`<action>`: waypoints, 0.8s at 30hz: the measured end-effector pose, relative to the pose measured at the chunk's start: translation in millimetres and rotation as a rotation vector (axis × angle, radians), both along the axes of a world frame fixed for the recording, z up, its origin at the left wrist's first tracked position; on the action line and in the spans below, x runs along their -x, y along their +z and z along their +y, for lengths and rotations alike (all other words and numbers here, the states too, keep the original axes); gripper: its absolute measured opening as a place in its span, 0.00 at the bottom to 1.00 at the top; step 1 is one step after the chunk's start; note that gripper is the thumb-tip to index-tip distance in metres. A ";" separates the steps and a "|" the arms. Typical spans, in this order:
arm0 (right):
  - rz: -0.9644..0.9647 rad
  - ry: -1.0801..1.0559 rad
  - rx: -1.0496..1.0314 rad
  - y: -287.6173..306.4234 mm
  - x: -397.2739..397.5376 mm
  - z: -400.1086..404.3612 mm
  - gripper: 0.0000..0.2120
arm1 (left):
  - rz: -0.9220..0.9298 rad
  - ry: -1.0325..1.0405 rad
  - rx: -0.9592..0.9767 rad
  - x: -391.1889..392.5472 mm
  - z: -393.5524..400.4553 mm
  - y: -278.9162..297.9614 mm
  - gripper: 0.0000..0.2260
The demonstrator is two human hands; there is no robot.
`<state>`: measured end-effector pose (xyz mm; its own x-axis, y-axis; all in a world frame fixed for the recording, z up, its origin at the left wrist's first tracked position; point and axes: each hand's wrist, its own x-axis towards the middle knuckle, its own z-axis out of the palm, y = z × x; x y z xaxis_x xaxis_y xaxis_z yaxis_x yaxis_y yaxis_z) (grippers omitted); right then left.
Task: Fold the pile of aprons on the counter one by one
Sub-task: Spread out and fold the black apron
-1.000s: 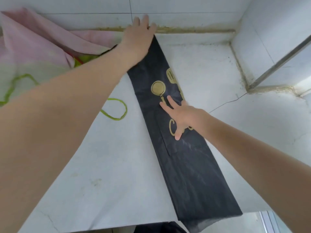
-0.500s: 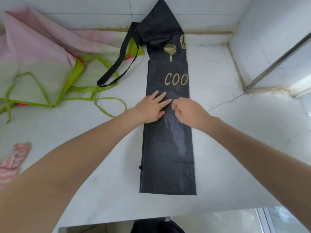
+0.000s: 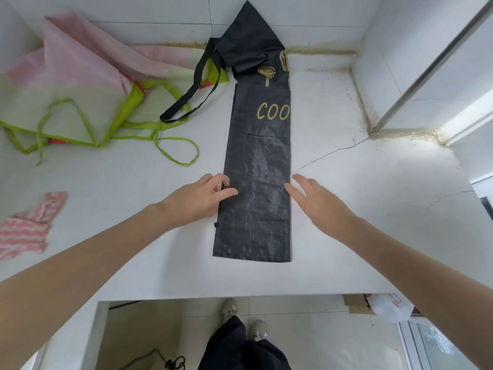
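A black apron (image 3: 257,182) with gold "COO" lettering lies on the white counter (image 3: 133,249), folded lengthwise into a long narrow strip. Its far end leans up against the back wall, and its black strap (image 3: 192,94) loops off to the left. My left hand (image 3: 200,201) is at the strip's left edge, thumb on top of the fabric and index finger curled at the edge, pinching it. My right hand (image 3: 317,204) is at the strip's right edge with its fingers straight, fingertips touching the fabric.
A pink and pale green apron (image 3: 88,84) with lime ties (image 3: 173,148) is spread at the back left, under the black strap. A pink striped cloth (image 3: 26,228) lies at the left. A tiled wall with a metal frame (image 3: 426,73) rises on the right. The counter's front edge runs just below the strip.
The apron went from angled to straight along the counter. Both hands moved from its middle outward to opposite edges, and my left index finger has curled at the edge.
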<state>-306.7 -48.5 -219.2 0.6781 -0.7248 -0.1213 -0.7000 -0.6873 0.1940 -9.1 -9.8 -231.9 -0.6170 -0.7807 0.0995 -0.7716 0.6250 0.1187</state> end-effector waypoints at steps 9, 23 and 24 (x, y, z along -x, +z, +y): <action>-0.012 0.132 -0.266 -0.3 -14.8 45.4 0.35 | 0.018 0.034 -0.058 17.2 28.9 0.8 0.23; -0.889 -0.754 -0.942 14.2 -23.4 17.3 0.11 | 0.270 0.489 -0.727 16.0 20.3 5.9 0.15; -0.891 -0.781 -0.923 13.7 -24.2 15.6 0.16 | 0.234 0.521 -0.759 16.5 19.9 10.9 0.21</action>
